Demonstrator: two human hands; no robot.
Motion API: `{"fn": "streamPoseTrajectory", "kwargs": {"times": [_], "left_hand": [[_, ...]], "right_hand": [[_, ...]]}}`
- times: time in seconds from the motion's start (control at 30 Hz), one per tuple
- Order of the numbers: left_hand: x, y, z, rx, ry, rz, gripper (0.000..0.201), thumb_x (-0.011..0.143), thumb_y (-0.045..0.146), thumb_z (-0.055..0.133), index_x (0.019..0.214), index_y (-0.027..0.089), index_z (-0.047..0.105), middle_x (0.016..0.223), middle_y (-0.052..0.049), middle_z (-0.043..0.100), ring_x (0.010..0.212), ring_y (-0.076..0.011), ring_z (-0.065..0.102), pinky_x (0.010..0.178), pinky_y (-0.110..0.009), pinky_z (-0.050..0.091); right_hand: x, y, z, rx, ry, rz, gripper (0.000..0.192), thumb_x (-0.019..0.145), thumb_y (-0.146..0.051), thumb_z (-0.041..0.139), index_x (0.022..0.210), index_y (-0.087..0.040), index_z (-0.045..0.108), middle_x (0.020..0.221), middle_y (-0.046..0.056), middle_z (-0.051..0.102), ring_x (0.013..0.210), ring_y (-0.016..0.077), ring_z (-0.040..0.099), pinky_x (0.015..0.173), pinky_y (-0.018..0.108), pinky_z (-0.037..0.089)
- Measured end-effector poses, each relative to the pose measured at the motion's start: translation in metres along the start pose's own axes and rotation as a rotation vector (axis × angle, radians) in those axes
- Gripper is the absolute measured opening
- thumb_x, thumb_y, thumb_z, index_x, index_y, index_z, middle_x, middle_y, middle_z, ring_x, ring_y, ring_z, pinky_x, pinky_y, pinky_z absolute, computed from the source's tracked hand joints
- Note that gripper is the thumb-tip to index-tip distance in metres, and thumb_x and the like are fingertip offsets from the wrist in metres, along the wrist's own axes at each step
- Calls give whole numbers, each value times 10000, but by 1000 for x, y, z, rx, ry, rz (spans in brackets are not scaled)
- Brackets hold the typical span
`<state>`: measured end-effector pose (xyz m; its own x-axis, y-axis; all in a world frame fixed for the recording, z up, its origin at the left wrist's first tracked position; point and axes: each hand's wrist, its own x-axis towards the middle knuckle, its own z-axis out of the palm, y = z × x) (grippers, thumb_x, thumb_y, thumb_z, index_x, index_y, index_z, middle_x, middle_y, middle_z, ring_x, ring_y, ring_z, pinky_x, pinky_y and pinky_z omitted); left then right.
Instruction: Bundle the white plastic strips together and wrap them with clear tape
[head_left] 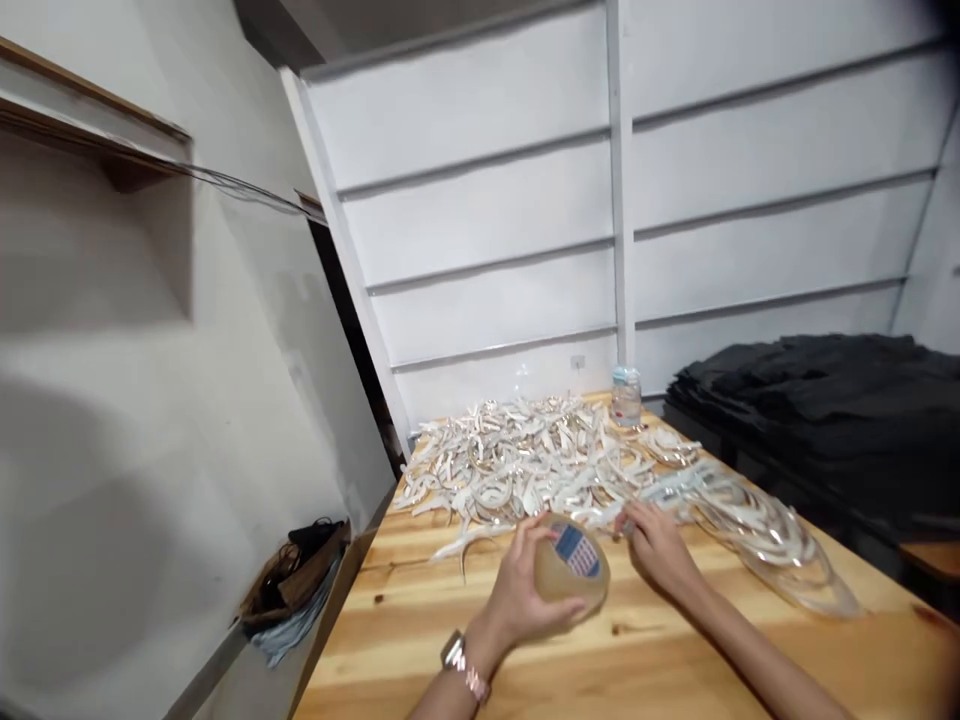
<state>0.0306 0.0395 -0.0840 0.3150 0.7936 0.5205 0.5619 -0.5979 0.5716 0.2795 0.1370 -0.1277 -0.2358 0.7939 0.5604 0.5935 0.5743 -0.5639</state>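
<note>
While the left hand grips a tape roll whose blue core label is perhaps too blurred to read, the right hand's loosely curled, empty fingers touch white strips on the surface.

A tape roll is gripped by the left hand above a wooden table. The right hand is laid at the near edge of a pile of white curved strips. A bottle is seen at the far edge.
</note>
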Motion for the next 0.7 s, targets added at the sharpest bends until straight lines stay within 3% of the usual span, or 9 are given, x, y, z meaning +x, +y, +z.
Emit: {"fn": "streamPoseTrajectory", "kwargs": {"times": [0.17, 0.37, 0.7], "left_hand": [[5, 7, -5, 40, -33, 61, 781, 642, 504, 795, 1281, 241, 430, 1437, -160, 385, 1353, -340, 366, 1081, -517, 350], [1, -1, -4, 40, -28, 72, 829, 651, 457, 786, 1343, 239, 385, 1459, -162, 362, 1360, -358, 354, 1085, -535, 348], [3, 7, -6, 17, -28, 83, 820, 645, 433, 794, 1331, 226, 395, 1435, -156, 389, 1353, -341, 365, 1096, -519, 343]], "right_hand": [[2, -4, -4, -15, -61, 50, 237, 817, -144, 369, 782, -217, 592, 889, 52, 653, 903, 254, 557, 851, 390, 390], [3, -4, -6, -53, -31, 28, 267, 815, -140, 344, 777, -221, 597, 862, 42, 668, 869, 245, 585, 814, 373, 394], [2, 2, -8, -69, 12, 44, 243, 795, -147, 359, 754, -216, 588, 838, 43, 665, 868, 240, 575, 820, 364, 382]]}}
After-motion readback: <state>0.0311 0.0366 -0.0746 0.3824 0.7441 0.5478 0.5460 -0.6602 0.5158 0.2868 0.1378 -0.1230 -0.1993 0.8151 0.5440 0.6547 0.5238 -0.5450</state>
